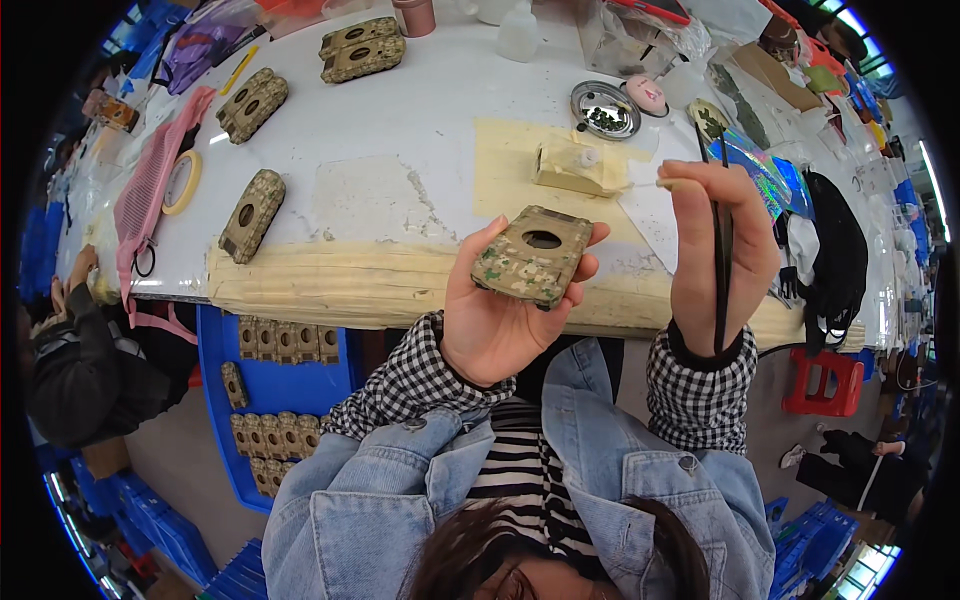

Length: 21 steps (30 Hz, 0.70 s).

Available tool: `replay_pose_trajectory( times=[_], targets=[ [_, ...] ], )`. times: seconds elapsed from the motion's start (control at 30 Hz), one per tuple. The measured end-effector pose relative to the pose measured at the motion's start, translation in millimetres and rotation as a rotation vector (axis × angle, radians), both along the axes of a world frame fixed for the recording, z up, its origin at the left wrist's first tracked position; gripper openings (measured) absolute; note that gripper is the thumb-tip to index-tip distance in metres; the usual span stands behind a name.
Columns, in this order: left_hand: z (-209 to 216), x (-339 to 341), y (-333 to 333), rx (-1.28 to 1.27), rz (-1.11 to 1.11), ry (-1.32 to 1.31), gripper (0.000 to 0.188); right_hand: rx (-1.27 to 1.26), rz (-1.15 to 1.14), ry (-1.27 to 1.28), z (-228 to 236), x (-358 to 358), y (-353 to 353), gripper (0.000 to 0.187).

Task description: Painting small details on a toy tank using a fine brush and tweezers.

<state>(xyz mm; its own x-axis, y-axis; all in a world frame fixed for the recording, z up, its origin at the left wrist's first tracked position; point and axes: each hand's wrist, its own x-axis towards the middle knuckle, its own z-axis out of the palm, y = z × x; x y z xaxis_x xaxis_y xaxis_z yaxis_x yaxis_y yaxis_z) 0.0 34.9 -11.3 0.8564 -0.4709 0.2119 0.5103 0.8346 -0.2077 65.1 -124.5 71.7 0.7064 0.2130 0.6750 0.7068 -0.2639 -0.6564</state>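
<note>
My left hand (510,325) holds a camouflage-patterned plastic housing (530,255) with rounded corners above the table's front edge. An oval dark opening sits in its upper face, which is tilted toward me. To the right, my raised right hand (725,250) is closed around black tweezers (721,245), their tips pointing away from me. Between its thumb and forefinger is also a thin, pale stick-like piece (645,184), too small to name. It points left toward a tape-covered block (580,168) with a small white lump on top. The two hands are apart.
More camouflage housings (252,215) lie on the left and far side of the white table (440,110). A round dish (606,110) holds small dark pieces. A blue crate (225,400) of housings stands at lower left, a red stool (822,382) at right. Another person (90,370) sits left.
</note>
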Motion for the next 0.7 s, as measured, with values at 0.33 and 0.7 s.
replay_pose_trajectory(
  times=[0.33, 0.7],
  targets=[
    [4, -4, -6, 0.058, 0.013, 0.072, 0.059, 0.267, 0.362, 0.485, -7, -24, 10, 0.015],
    [4, -5, -7, 0.052, 0.006, 0.073, 0.059, 0.227, 0.366, 0.486, -9, -25, 9, 0.012]
  ],
)
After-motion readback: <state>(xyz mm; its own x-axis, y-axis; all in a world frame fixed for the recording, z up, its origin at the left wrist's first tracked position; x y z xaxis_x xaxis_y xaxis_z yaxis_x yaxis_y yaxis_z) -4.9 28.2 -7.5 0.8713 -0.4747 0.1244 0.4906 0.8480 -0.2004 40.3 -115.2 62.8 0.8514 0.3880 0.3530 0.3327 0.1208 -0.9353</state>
